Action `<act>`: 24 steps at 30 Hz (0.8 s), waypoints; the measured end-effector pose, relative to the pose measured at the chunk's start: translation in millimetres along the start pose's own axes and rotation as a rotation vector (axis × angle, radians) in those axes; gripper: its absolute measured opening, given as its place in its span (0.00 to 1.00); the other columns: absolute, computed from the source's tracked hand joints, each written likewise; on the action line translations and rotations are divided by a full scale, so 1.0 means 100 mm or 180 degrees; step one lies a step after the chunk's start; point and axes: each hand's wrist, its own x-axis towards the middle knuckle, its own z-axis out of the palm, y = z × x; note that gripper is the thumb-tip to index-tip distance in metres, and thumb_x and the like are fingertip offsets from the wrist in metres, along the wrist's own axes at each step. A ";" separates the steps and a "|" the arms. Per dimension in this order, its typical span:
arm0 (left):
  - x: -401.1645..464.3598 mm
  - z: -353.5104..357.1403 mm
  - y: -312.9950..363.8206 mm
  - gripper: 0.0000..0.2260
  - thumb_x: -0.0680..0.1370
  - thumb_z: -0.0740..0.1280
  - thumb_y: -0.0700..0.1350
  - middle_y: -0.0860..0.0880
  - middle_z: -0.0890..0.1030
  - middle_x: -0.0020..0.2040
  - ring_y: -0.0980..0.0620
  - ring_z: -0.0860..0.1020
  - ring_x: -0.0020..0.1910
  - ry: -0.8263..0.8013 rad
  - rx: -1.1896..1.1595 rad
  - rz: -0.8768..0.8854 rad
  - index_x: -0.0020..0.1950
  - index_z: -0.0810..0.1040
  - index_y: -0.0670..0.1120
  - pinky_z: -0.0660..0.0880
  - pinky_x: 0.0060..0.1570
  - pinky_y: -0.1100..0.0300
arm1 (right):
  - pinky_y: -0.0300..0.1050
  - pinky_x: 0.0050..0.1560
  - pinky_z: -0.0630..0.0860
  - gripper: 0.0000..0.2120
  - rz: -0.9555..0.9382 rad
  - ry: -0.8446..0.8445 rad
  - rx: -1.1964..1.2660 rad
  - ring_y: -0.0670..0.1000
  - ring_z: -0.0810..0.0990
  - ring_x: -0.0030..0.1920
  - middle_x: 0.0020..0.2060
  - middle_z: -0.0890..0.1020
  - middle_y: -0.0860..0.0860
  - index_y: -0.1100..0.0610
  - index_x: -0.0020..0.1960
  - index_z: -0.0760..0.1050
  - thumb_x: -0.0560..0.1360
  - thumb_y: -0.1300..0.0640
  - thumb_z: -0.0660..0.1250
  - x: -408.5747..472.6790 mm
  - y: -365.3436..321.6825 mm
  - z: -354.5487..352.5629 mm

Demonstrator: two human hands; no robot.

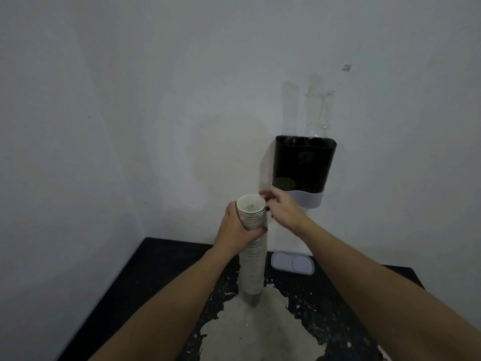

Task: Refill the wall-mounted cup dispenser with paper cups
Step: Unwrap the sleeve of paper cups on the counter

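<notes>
A tall stack of white paper cups (252,259) stands upright in front of me, mouth up. My left hand (235,227) is wrapped around its upper part. My right hand (282,208) reaches to the stack's top rim from the right, fingers spread and blurred, touching the top cups. The wall-mounted cup dispenser (303,165) hangs just behind and right of the hands. It has a dark translucent body, a pale lilac base and an uncovered top. Its pale lilac lid (292,263) lies flat on the table below it.
A black table (166,267) with a worn, pale patch (260,324) stands against the white wall (156,113). Strips of clear tape (318,108) stick to the wall above the dispenser. The table's left edge runs diagonally down to the lower left.
</notes>
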 end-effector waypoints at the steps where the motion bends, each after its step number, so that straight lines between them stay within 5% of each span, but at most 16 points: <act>1: 0.01 0.00 0.00 0.40 0.61 0.78 0.62 0.53 0.71 0.61 0.54 0.75 0.59 -0.0032 0.0020 0.0008 0.66 0.62 0.54 0.78 0.58 0.50 | 0.31 0.44 0.74 0.14 -0.0092 -0.0022 0.0033 0.47 0.78 0.46 0.52 0.81 0.53 0.58 0.64 0.78 0.82 0.65 0.59 0.02 -0.08 -0.05; 5: 0.05 0.02 -0.01 0.41 0.61 0.78 0.63 0.53 0.71 0.61 0.54 0.75 0.58 -0.0077 0.0056 0.0042 0.67 0.61 0.55 0.79 0.56 0.50 | 0.41 0.53 0.75 0.13 -0.0412 -0.0476 -0.0929 0.48 0.77 0.52 0.53 0.75 0.48 0.52 0.60 0.82 0.78 0.49 0.69 0.13 -0.24 -0.16; 11: 0.06 0.03 -0.01 0.41 0.61 0.78 0.64 0.53 0.71 0.60 0.54 0.76 0.56 -0.0044 0.0080 0.0071 0.66 0.61 0.55 0.79 0.53 0.51 | 0.29 0.42 0.65 0.14 -0.0637 -0.0618 -0.1640 0.47 0.71 0.53 0.43 0.72 0.41 0.55 0.53 0.86 0.75 0.47 0.73 0.26 -0.29 -0.10; 15: 0.08 -0.06 -0.07 0.43 0.61 0.77 0.67 0.54 0.71 0.63 0.54 0.74 0.60 -0.0276 -0.0050 0.0014 0.69 0.61 0.56 0.77 0.57 0.54 | 0.50 0.66 0.67 0.12 -0.0612 -0.0676 -0.1758 0.53 0.66 0.62 0.57 0.72 0.54 0.53 0.58 0.80 0.79 0.48 0.68 0.25 -0.31 -0.10; 20: 0.13 -0.23 -0.04 0.29 0.78 0.57 0.69 0.53 0.70 0.65 0.52 0.72 0.63 -0.0172 -0.0181 0.0331 0.73 0.63 0.55 0.74 0.62 0.52 | 0.47 0.59 0.71 0.07 -0.0851 -0.0509 -0.1377 0.51 0.74 0.55 0.54 0.76 0.54 0.53 0.57 0.78 0.81 0.51 0.66 0.14 -0.22 -0.12; 24: 0.29 -0.34 0.15 0.13 0.82 0.62 0.52 0.52 0.75 0.59 0.51 0.73 0.60 -0.0024 0.0061 0.0817 0.64 0.78 0.50 0.73 0.60 0.54 | 0.41 0.51 0.69 0.07 -0.0931 -0.0357 -0.1196 0.49 0.76 0.51 0.52 0.79 0.53 0.54 0.55 0.80 0.81 0.52 0.67 0.10 -0.17 -0.13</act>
